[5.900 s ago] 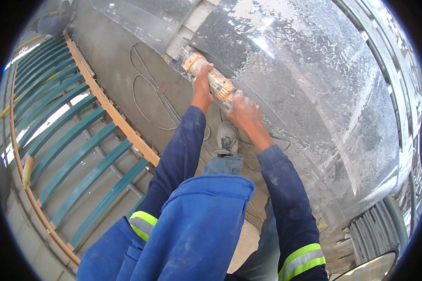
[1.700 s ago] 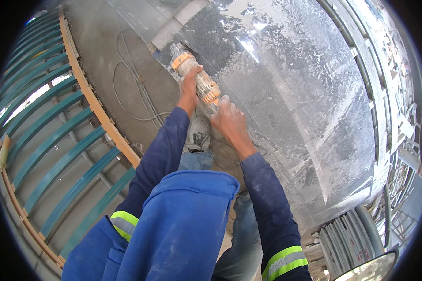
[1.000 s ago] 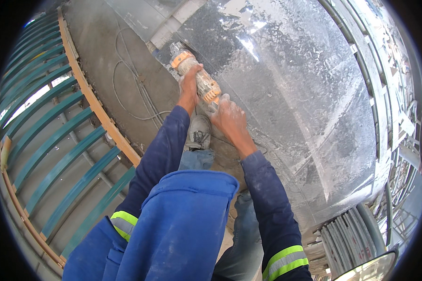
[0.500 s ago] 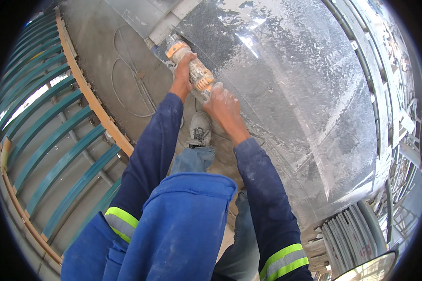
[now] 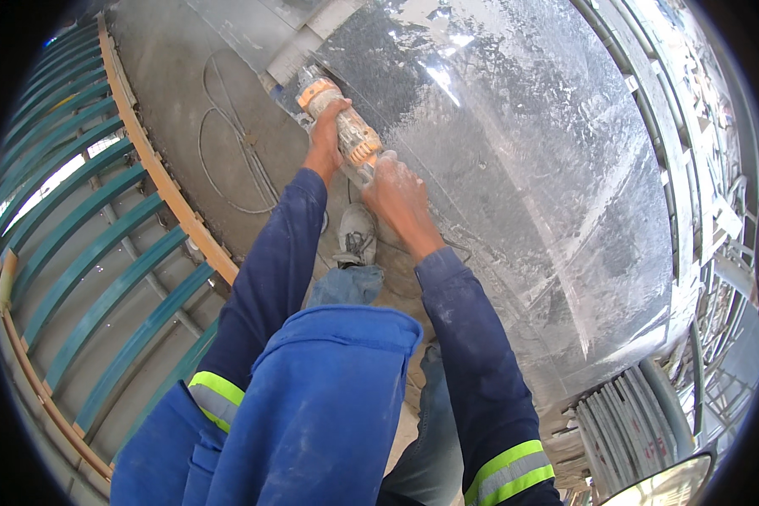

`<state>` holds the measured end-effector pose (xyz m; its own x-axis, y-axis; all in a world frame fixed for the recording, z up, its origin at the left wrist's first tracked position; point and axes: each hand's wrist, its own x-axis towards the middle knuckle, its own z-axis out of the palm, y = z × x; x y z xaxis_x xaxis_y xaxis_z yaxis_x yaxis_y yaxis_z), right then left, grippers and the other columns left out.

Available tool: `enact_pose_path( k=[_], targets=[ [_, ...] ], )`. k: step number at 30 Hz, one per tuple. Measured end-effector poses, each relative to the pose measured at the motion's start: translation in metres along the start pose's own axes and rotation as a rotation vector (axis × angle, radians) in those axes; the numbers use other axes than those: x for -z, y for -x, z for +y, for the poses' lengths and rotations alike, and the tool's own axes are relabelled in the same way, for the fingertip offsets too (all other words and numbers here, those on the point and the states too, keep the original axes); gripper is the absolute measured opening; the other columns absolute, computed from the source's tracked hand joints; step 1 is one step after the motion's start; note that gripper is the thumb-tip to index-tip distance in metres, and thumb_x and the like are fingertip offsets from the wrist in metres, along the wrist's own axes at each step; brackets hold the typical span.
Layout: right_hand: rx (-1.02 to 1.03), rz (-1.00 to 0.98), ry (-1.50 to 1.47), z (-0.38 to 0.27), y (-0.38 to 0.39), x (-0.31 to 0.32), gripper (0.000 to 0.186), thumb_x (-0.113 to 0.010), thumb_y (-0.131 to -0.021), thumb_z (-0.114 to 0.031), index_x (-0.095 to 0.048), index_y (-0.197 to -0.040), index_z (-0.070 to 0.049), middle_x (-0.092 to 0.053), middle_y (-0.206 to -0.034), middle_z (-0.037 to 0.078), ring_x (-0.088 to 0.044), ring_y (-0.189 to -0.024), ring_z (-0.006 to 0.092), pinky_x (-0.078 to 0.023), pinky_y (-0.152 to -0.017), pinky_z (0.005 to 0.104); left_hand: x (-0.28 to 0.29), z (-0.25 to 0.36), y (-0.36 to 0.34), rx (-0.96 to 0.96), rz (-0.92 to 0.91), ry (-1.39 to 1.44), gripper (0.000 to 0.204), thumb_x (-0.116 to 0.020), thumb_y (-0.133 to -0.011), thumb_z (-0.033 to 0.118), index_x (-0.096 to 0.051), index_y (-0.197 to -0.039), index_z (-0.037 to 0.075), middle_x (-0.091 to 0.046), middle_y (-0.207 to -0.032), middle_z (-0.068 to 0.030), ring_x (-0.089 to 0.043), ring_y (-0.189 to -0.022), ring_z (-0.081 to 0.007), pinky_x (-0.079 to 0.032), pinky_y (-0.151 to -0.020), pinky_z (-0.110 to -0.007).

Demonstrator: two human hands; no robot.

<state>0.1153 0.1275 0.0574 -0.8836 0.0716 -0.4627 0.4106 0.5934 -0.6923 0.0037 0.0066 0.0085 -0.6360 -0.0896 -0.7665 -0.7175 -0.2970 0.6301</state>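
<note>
A dust-coated orange power tool [image 5: 349, 126], probably an angle grinder, lies diagonally over the near left edge of a large dark stone slab [image 5: 531, 185] with white powdery patches. My left hand [image 5: 325, 135] wraps round the tool's body. My right hand [image 5: 396, 192], whitened with dust on the knuckles, grips its rear end. The tool's head is at the slab edge beside a pale strip [image 5: 304, 46]; whether it touches the stone, I cannot tell. Below the hands my shoe [image 5: 356, 236] stands on the dusty concrete floor.
A rack of teal slats [image 5: 101, 270] with a wooden rail [image 5: 173, 194] runs along the left. Looped grey cable [image 5: 244, 148] lies on the floor. Metal framework [image 5: 687, 169] borders the slab on the right, with stacked strips [image 5: 620, 426] at the lower right. Haze hangs near the top.
Both hands and the tool have shifted up and slightly left along the slab edge since about a second ago, then held nearly still. The grip is unchanged.
</note>
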Motion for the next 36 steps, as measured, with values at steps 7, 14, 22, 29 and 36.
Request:
enact_pose_path(
  k=[7, 14, 22, 29, 36],
  targets=[
    [-0.017, -0.013, 0.045, 0.0, 0.003, 0.003, 0.024, -0.062, -0.074, -0.008, -0.056, -0.094, 0.004, -0.068, -0.083, 0.024, -0.069, -0.08, 0.0389, -0.055, -0.072, 0.0451, -0.003, 0.001, 0.009, 0.029, 0.011, -0.035, 0.039, -0.067, -0.08, 0.023, -0.052, -0.111, 0.004, -0.056, -0.088, -0.009, -0.063, -0.076, -0.0259, -0.057, -0.07, -0.042],
    [-0.039, -0.083, 0.04, 0.0, 0.021, 0.017, 0.022, -0.06, -0.074, -0.007, -0.056, -0.093, 0.003, -0.068, -0.081, 0.024, -0.069, -0.08, 0.0392, -0.055, -0.072, 0.0458, 0.002, -0.011, 0.02, 0.008, 0.002, -0.023, 0.04, -0.067, -0.079, 0.024, -0.052, -0.11, 0.004, -0.056, -0.089, -0.0095, -0.062, -0.076, -0.0256, -0.056, -0.07, -0.042],
    [0.033, 0.027, 0.026, 0.007, 0.003, 0.0, 0.022, -0.061, -0.074, -0.008, -0.056, -0.093, 0.004, -0.068, -0.081, 0.024, -0.069, -0.078, 0.0394, -0.055, -0.07, 0.0458, 0.002, -0.004, -0.001, 0.018, -0.019, -0.036, 0.039, -0.068, -0.079, 0.024, -0.052, -0.109, 0.005, -0.056, -0.087, -0.0086, -0.062, -0.074, -0.0253, -0.056, -0.069, -0.042],
    [0.008, -0.009, 0.042, 0.009, 0.013, 0.005, 0.022, -0.061, -0.075, -0.007, -0.056, -0.093, 0.004, -0.068, -0.081, 0.025, -0.069, -0.078, 0.0397, -0.055, -0.07, 0.0468, -0.006, -0.008, 0.018, 0.027, 0.013, -0.026, 0.035, -0.067, -0.079, 0.023, -0.053, -0.105, 0.006, -0.056, -0.087, -0.0078, -0.062, -0.075, -0.0241, -0.056, -0.069, -0.042],
    [-0.019, -0.045, 0.03, 0.005, 0.024, 0.017, 0.02, -0.06, -0.075, -0.007, -0.055, -0.091, 0.004, -0.067, -0.081, 0.026, -0.068, -0.079, 0.0405, -0.055, -0.071, 0.0468, -0.006, -0.01, 0.028, 0.006, -0.029, -0.003, 0.031, -0.066, -0.079, 0.022, -0.053, -0.103, 0.007, -0.056, -0.086, -0.0073, -0.061, -0.074, -0.0233, -0.055, -0.068, -0.04]
  ],
)
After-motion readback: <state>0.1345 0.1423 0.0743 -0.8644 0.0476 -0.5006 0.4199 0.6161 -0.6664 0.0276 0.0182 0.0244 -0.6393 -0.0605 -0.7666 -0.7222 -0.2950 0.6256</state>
